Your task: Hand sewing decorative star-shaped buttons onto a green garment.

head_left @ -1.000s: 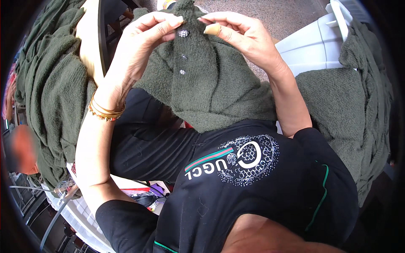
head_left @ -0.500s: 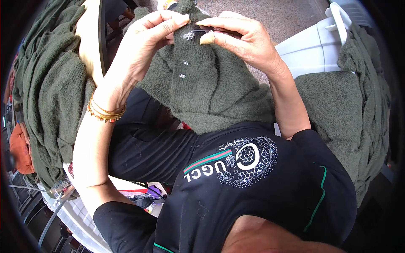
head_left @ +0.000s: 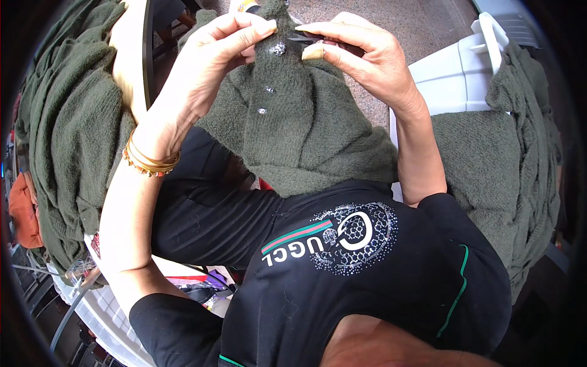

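Note:
A dark green fuzzy knitted cardigan [head_left: 278, 134] lies over my lap, its button band running upward. On the band sit shiny silver buttons: a larger-looking one [head_left: 279, 49] near my fingers and two smaller-looking ones below it. My left hand [head_left: 229, 46] pinches the band's upper part between thumb and fingertips, just above the top one of these. In my right hand [head_left: 367, 55] are small thread snips [head_left: 299, 38], mostly hidden by the fingers. Their thin metal tip points left at the band, a little apart from it.
Piled dark green knitwear [head_left: 73, 122] lies at the left over a pale table edge [head_left: 131, 55]. A white plastic bin [head_left: 452, 70] stands at the right, with more green knitwear [head_left: 477, 147] draped over it. An orange cloth bundle [head_left: 24, 211] sits far left; another white crate [head_left: 107, 312] is lower left.
My right hand has drawn slightly right, taking the snips' tip away from the button. The top button has shifted slightly right and up with the band. My left hand keeps its pinch.

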A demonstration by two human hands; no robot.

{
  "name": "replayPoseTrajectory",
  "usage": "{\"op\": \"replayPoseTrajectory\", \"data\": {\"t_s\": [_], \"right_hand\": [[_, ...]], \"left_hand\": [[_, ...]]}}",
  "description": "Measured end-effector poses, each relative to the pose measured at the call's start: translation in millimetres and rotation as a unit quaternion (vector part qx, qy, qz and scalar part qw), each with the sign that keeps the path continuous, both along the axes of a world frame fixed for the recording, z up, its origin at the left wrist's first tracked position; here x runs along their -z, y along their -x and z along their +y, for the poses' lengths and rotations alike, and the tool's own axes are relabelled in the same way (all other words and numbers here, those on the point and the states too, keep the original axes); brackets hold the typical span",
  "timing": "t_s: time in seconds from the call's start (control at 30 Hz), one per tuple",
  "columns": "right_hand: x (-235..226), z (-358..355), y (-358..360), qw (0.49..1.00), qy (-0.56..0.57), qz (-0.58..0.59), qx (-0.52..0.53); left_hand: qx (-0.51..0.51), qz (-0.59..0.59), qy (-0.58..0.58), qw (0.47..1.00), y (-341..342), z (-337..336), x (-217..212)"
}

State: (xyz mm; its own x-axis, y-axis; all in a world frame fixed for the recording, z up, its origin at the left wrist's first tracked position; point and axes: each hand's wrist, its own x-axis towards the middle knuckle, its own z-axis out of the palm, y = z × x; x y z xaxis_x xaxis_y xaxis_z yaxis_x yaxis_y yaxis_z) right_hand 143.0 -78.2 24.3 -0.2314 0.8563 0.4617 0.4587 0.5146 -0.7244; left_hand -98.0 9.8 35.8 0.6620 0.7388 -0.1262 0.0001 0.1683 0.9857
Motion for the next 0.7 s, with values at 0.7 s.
{"op": "replayPoseTrajectory", "data": {"t_s": [0.7], "right_hand": [[7.5,8.6,1.9,0.995,-0.021,-0.042,-0.089]], "left_hand": [[0.044,0.042,-0.025,0.998,2.0,0.6,6.4]]}}
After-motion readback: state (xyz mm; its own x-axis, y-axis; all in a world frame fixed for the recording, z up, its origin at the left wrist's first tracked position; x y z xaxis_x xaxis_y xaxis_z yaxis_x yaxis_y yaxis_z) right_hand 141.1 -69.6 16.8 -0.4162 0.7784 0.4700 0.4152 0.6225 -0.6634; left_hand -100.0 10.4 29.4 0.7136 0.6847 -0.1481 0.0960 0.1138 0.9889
